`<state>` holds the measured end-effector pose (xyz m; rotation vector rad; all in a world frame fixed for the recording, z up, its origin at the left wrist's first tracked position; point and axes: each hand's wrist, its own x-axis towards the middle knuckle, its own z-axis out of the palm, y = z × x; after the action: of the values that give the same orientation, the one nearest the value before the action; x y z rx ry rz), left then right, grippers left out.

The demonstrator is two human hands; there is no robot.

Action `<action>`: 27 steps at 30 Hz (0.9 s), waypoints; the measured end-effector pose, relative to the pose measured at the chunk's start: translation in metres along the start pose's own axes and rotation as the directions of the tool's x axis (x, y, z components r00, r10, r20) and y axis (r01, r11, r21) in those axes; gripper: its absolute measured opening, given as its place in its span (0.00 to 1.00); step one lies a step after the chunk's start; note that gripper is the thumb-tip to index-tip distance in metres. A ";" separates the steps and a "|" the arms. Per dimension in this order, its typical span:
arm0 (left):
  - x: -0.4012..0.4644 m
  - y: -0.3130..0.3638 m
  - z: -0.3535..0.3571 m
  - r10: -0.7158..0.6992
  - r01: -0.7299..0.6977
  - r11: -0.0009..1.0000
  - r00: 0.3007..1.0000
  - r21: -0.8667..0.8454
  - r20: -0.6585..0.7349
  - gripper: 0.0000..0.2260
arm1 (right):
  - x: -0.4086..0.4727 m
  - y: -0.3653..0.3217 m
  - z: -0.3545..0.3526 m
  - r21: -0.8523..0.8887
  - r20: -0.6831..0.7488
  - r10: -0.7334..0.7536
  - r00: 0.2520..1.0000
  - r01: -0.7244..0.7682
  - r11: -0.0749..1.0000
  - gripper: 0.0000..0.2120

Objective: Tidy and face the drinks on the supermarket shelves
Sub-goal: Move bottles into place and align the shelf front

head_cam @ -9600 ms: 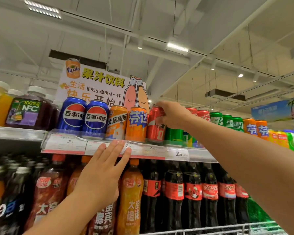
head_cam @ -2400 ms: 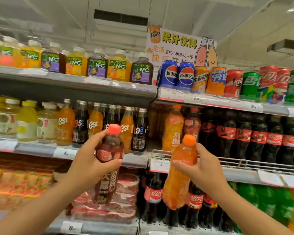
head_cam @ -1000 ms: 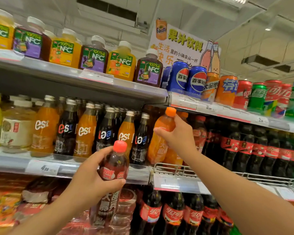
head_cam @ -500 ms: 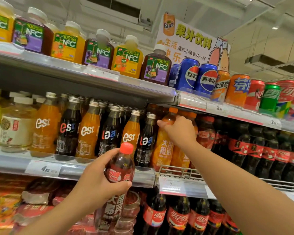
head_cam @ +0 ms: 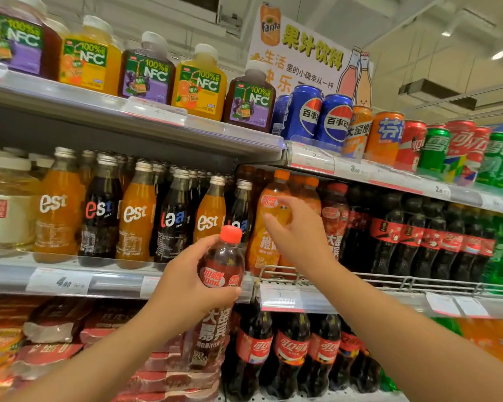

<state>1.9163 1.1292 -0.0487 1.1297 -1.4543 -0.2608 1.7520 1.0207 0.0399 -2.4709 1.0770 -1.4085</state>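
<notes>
My left hand (head_cam: 186, 282) grips a dark red soda bottle (head_cam: 218, 297) with a red cap, held upright in front of the middle shelf's edge. An orange soda bottle (head_cam: 269, 216) stands on the middle shelf (head_cam: 346, 300) behind a wire rail, label facing out. My right hand (head_cam: 299, 236) hovers just in front of that bottle, fingers spread, holding nothing. Beside the orange bottle stands another dark red bottle (head_cam: 334, 219), then a row of cola bottles (head_cam: 418, 236).
Glass est bottles (head_cam: 134, 216) fill the middle shelf to the left. Juice bottles (head_cam: 199, 82) and cans (head_cam: 331, 120) line the top shelf. Large cola bottles (head_cam: 291, 349) stand below. A Fanta sign (head_cam: 302, 53) rises above the cans.
My right hand has set the orange bottle on the middle shelf and let go, drawing back slightly. My left hand still holds the dark red bottle.
</notes>
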 end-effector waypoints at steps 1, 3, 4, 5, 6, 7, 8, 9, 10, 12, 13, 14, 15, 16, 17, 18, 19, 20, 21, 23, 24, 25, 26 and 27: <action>0.001 0.003 0.004 0.001 -0.001 1.000 1.000 -0.008 0.007 0.34 | -0.016 -0.006 -0.004 0.072 0.075 0.017 0.997 -0.023 0.997 0.22; 0.004 0.013 0.014 0.004 -0.004 1.000 1.000 -0.027 0.015 0.39 | -0.046 -0.017 -0.013 0.190 0.248 0.056 0.967 -0.106 0.976 0.20; 0.006 0.018 0.020 0.007 -0.007 1.000 1.000 -0.029 0.016 0.44 | -0.057 -0.022 -0.016 0.220 0.307 0.069 0.949 -0.142 0.965 0.20; 0.008 0.023 0.027 0.017 -0.016 0.999 1.000 -0.031 0.019 0.47 | -0.065 -0.024 -0.019 0.229 0.331 0.077 0.941 -0.160 0.960 0.21; 0.010 0.027 0.035 0.031 -0.031 0.999 0.999 -0.032 0.025 0.49 | -0.070 -0.025 -0.023 0.223 0.320 0.092 0.943 -0.170 0.960 0.22; 0.011 0.031 0.044 0.043 -0.042 0.999 0.999 -0.033 0.033 0.49 | -0.073 -0.025 -0.029 0.207 0.289 0.111 0.951 -0.175 0.962 0.23; 0.013 0.035 0.053 0.045 -0.044 0.998 0.998 -0.040 0.039 0.50 | -0.075 -0.022 -0.036 0.189 0.259 0.126 0.958 -0.178 0.966 0.23; 0.013 0.038 0.061 0.045 -0.043 0.998 0.998 -0.050 0.041 0.51 | -0.075 -0.018 -0.044 0.169 0.239 0.133 0.962 -0.176 0.970 0.24; 0.014 0.043 0.069 0.050 -0.048 0.997 0.998 -0.060 0.043 0.51 | -0.077 -0.014 -0.053 0.137 0.224 0.141 0.964 -0.174 0.975 0.25; 0.013 0.053 0.087 0.075 -0.070 0.994 0.996 -0.084 0.055 0.51 | -0.080 -0.006 -0.071 0.062 0.188 0.164 0.968 -0.178 0.982 0.29; 0.012 0.059 0.096 0.082 -0.076 0.992 0.995 -0.097 0.060 0.52 | -0.081 -0.002 -0.079 0.043 0.169 0.175 0.970 -0.184 0.982 0.31; 0.012 0.065 0.105 0.089 -0.083 0.991 0.995 -0.104 0.053 0.52 | -0.082 0.003 -0.086 0.036 0.153 0.179 0.972 -0.186 0.982 0.30; 0.013 0.070 0.114 0.100 -0.095 0.989 0.994 -0.110 0.040 0.52 | -0.083 0.008 -0.093 0.034 0.137 0.171 0.976 -0.177 0.984 0.28; 0.014 0.074 0.124 0.109 -0.105 0.988 0.994 -0.114 0.030 0.52 | -0.082 0.014 -0.100 0.034 0.120 0.153 0.981 -0.158 0.987 0.25; 0.016 0.077 0.134 0.121 -0.117 0.986 0.992 -0.115 0.026 0.52 | -0.082 0.020 -0.109 0.039 0.103 0.134 0.986 -0.138 0.990 0.22; 0.017 0.079 0.144 0.130 -0.126 0.985 0.991 -0.115 0.027 0.52 | -0.081 0.026 -0.119 0.054 0.084 0.120 0.989 -0.124 0.991 0.21; 0.018 0.080 0.154 0.130 -0.125 0.985 0.991 -0.115 0.038 0.54 | -0.081 0.035 -0.129 0.081 0.067 0.115 0.991 -0.120 0.989 0.20; 0.018 0.081 0.163 0.123 -0.117 0.988 0.991 -0.104 0.057 0.54 | -0.079 0.045 -0.140 0.126 0.058 0.117 0.991 -0.124 0.984 0.19; 0.017 0.082 0.174 0.105 -0.098 0.992 0.991 -0.081 0.081 0.54 | -0.078 0.056 -0.151 0.178 0.058 0.120 0.991 -0.128 0.976 0.19; 0.018 0.085 0.197 0.057 -0.055 0.998 0.993 -0.023 0.101 0.44 | -0.074 0.082 -0.172 0.243 0.083 0.113 0.990 -0.130 0.961 0.19; 0.020 0.088 0.210 0.029 -0.028 1.000 0.995 -0.007 0.091 0.37 | -0.072 0.094 -0.181 0.252 0.102 0.104 0.989 -0.127 0.959 0.19; 0.024 0.091 0.224 0.012 -0.012 1.000 0.997 -0.004 0.074 0.33 | -0.069 0.107 -0.190 0.253 0.120 0.095 0.988 -0.123 0.960 0.20; 0.028 0.094 0.238 0.005 -0.006 1.000 0.999 0.005 0.049 0.31 | -0.066 0.119 -0.197 0.248 0.136 0.087 0.987 -0.119 0.962 0.20; 0.032 0.095 0.253 -0.004 0.004 1.000 1.000 0.012 0.022 0.29 | -0.064 0.131 -0.203 0.235 0.153 0.080 0.985 -0.115 0.965 0.21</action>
<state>1.6600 1.0414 -0.0254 1.1429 -1.4744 -0.2682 1.5031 1.0128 0.0556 -2.2725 0.9220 -1.2327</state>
